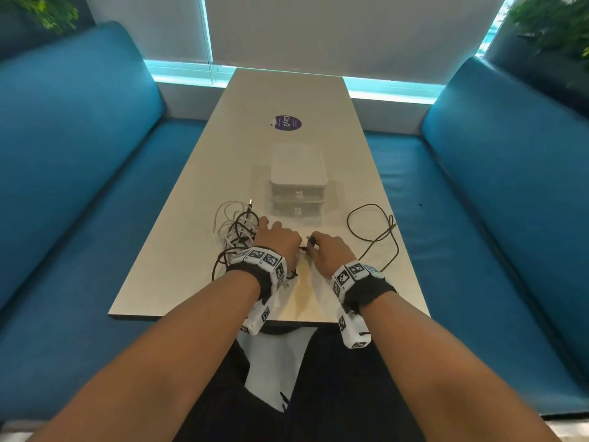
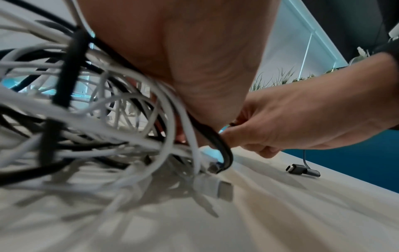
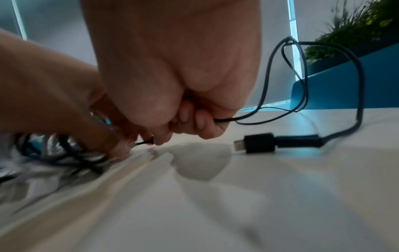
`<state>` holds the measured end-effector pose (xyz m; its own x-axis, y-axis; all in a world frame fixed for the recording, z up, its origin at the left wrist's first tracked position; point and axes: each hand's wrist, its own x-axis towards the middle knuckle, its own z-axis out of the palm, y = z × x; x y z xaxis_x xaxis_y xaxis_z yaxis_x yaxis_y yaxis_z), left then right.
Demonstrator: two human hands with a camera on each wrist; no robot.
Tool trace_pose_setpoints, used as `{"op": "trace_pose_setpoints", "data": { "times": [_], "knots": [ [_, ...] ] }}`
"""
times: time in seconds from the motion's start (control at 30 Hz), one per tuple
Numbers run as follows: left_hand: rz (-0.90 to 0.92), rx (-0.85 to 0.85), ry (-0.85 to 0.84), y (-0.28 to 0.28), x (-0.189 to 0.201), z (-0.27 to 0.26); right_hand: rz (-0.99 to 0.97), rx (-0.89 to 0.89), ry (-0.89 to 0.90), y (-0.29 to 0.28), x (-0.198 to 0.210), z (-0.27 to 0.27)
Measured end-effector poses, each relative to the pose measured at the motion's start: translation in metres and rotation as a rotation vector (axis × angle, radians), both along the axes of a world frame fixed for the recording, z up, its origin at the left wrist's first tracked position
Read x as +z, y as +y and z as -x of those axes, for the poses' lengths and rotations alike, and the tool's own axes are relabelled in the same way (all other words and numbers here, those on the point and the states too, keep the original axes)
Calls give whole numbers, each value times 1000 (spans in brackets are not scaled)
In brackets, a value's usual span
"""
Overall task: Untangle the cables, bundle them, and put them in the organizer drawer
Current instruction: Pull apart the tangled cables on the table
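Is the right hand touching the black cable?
Touching. The right wrist view shows the right hand with its fingers curled round the black cable, which comes straight out of the fist and loops over the table.

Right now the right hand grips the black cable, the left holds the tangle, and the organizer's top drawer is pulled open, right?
Not quite: the head view shows both drawers of the organizer closed. The rest holds: the right hand grips the black cable and the left hand holds the tangle.

A thin black cable (image 3: 270, 81) is gripped in the curled right hand (image 3: 172, 81); its black plug (image 3: 259, 142) is laid on the counter (image 3: 237, 204).
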<state>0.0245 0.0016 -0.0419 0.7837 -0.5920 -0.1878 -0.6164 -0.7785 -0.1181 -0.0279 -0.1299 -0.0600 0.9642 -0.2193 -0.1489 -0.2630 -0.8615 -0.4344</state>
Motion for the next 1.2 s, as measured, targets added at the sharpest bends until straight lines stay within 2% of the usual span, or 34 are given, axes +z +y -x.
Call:
{"op": "trace_pose_setpoints", "data": {
  "times": [0.17, 0.3, 0.47, 0.67, 0.77, 0.87, 1.0, 1.07, 1.2],
  "knots": [
    [-107, 31, -28, -2, 4, 0, -46, -110, -31, -29, 13, 6],
    [23, -31, -78, -3, 4, -1, -97, -222, 5, -41, 13, 13],
    [124, -61, -77, -1, 5, 6, -212, -313, -27, -27, 9, 6],
    [180, -44, -135, 5, 1, 7, -149, -338, 47, -17, 8, -1],
    [191, -40, -143, 5, 0, 6, -222, -326, 57, -15, 9, -3],
    [227, -94, -122, 3, -5, 7, -292, -299, 31, -10, 13, -8],
    [303, -174, -157, 2, -9, 12, -272, -271, -11, -4, 17, -12],
    [276, -177, -204, 3, -7, 15, -218, -257, 21, -3, 16, -10],
    [69, -189, -229, 8, -4, 16, -90, -298, 82, -13, 9, -4]
  ]
}}
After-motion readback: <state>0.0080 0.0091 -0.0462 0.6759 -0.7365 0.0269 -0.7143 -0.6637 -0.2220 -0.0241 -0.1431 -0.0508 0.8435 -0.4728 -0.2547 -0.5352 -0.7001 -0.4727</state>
